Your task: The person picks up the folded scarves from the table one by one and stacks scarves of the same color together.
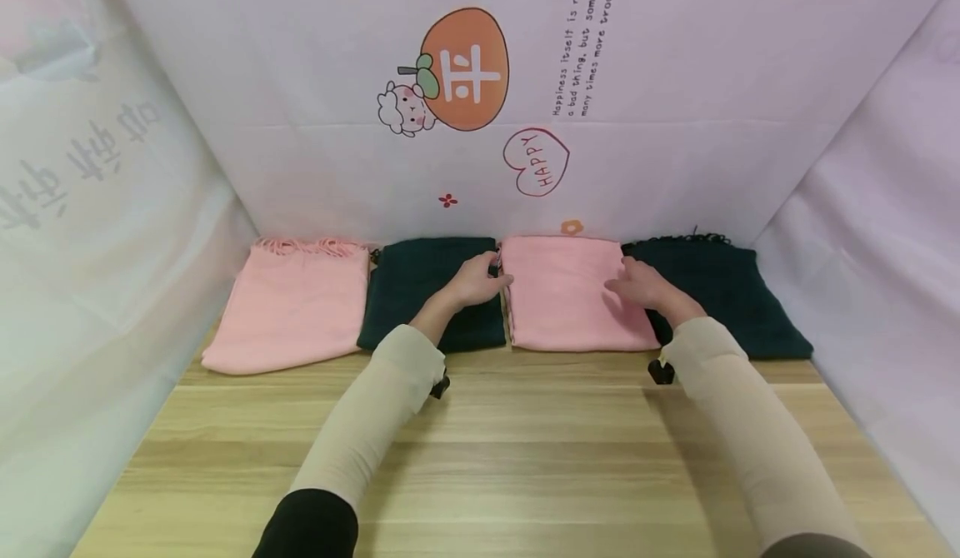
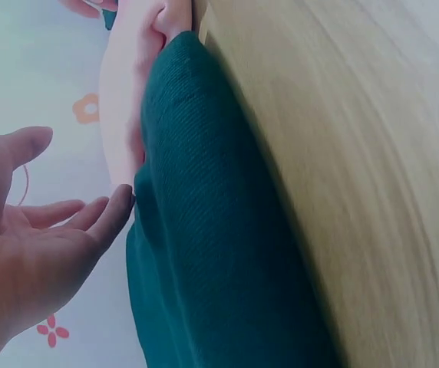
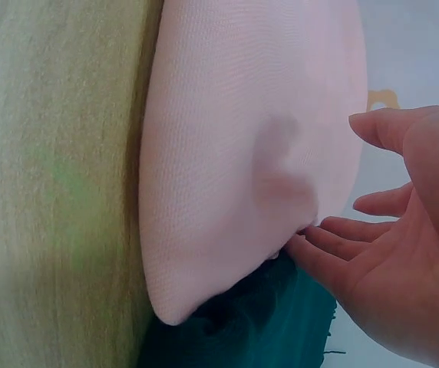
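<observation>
Four folded cloths, likely scarves, lie in a row: a fringed pink scarf (image 1: 292, 308), a dark green scarf (image 1: 412, 291), a second pink scarf (image 1: 566, 308) and a dark green scarf with fringe (image 1: 723, 291). My left hand (image 1: 476, 281) is over the seam between the left green scarf and the second pink one, thumb spread from the fingers. In the left wrist view its fingertips (image 2: 123, 195) are right at the scarves' edges. My right hand (image 1: 647, 285) is at that pink scarf's right edge, fingertips (image 3: 300, 249) by its side, thumb apart.
The scarves lie at the back of a wooden table (image 1: 525, 441), against a white printed backdrop (image 1: 322, 166). White cloth walls (image 1: 862, 208) stand at both sides. Bare wood shows in front of the row, below both forearms.
</observation>
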Motion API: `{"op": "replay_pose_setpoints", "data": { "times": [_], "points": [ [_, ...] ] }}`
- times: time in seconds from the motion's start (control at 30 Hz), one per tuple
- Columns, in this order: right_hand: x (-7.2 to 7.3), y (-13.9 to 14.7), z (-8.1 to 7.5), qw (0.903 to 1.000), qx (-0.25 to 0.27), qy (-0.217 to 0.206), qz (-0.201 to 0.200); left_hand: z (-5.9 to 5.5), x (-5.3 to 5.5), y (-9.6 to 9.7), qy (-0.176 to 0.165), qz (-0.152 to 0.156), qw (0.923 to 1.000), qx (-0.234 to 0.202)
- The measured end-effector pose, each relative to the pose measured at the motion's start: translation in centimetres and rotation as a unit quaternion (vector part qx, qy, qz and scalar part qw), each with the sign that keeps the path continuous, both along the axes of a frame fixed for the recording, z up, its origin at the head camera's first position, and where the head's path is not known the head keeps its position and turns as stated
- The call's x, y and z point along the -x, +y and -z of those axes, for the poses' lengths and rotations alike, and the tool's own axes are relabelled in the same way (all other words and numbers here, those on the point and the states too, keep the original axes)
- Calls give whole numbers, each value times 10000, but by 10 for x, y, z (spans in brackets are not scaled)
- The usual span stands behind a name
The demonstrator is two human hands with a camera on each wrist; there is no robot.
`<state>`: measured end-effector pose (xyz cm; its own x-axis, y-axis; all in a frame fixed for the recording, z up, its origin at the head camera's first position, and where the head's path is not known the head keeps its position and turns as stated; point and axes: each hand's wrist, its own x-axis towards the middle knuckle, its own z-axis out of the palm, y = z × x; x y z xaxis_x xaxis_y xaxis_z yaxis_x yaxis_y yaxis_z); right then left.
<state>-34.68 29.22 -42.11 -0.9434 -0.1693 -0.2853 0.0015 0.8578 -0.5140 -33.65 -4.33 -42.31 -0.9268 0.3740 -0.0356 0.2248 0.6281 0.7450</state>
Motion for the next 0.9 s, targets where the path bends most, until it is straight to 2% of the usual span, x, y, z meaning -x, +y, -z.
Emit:
{"op": "replay_pose_setpoints", "data": {
  "times": [0.37,0.6,0.9],
  "points": [
    [2,-5,2,9998,-158,-87,-38,6,1,9,-235,186,9995,-73],
    [3,-8,-2,9998,-162,-102,53,10,0,17,-533,290,9981,-100],
    [4,-6,0,9995,34,-79,318,13,3,27,-934,-40,9952,-279]
  ]
}}
